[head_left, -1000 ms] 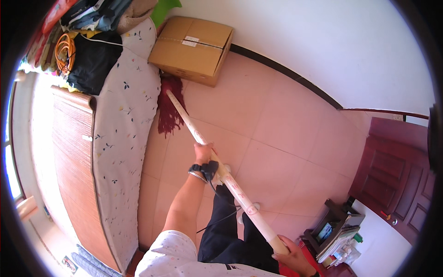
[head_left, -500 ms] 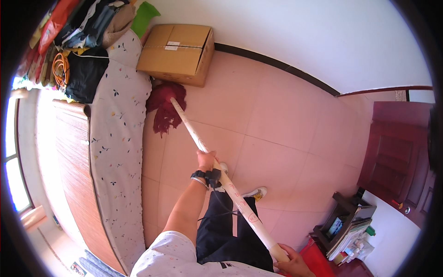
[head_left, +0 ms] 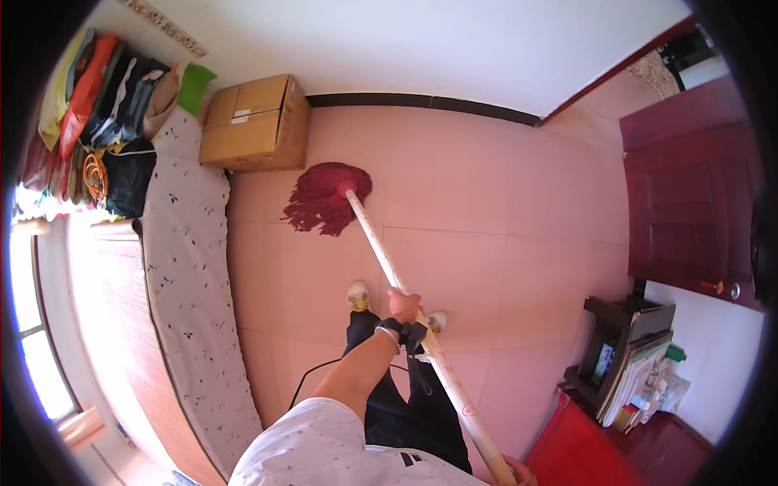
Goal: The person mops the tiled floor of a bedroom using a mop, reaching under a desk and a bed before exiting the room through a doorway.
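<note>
A mop with a long pale handle (head_left: 374, 240) runs diagonally from my body to its dark red string head (head_left: 328, 198), which lies spread on the floor. My left hand (head_left: 403, 305) wraps round the handle about midway, with a black device and a band at that wrist. Close to my body at the lower edge, my right hand (head_left: 520, 471) is closed round the handle's top end, partly cut off by the frame. The mop's strands trail to the left, just in front of a cardboard box (head_left: 243, 134).
A bed with a flowered cover (head_left: 190, 267) lines the left side, with folded clothes (head_left: 105, 97) at its far end. Pink floor tiles (head_left: 470, 194) stretch to the white wall. A dark red door (head_left: 689, 194) and a small shelf with papers (head_left: 624, 356) stand on the right.
The mop head has swung right, away from the bed's edge and the box's corner. Both hands keep their hold, and the whole view has shifted; my left shoe now shows more fully.
</note>
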A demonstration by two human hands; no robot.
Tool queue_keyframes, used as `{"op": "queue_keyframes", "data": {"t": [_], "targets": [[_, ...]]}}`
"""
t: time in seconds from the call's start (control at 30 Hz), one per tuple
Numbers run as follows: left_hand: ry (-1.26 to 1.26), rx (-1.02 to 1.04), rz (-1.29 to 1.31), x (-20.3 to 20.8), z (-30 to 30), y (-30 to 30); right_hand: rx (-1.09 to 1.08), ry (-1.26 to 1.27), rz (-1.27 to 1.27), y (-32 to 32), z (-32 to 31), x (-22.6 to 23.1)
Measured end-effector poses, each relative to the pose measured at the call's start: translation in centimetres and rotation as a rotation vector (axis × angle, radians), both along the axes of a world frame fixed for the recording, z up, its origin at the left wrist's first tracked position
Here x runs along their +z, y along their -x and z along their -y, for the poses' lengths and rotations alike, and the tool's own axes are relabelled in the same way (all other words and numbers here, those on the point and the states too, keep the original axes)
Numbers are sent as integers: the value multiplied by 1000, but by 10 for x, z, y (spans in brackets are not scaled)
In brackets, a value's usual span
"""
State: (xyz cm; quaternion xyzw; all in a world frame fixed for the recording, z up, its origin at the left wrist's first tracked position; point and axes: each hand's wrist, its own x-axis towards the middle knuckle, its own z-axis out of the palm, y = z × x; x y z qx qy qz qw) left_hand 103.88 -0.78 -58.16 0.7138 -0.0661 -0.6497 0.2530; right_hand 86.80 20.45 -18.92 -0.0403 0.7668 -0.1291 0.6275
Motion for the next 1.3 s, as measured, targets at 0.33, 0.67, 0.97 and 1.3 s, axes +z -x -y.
{"op": "queue_keyframes", "data": {"t": [0.33,0.67,0.97,1.3], "targets": [[-21,-281,-156,15,-48,130,-72,58,-89,50,-76,42],[12,7,-279,45,-47,131,210,82,-205,101,-21,84],[5,186,-263,40,9,31,651,176,-154,65,92,83],[48,385,-210,44,63,-107,762,235,-90,-24,193,62]]}}
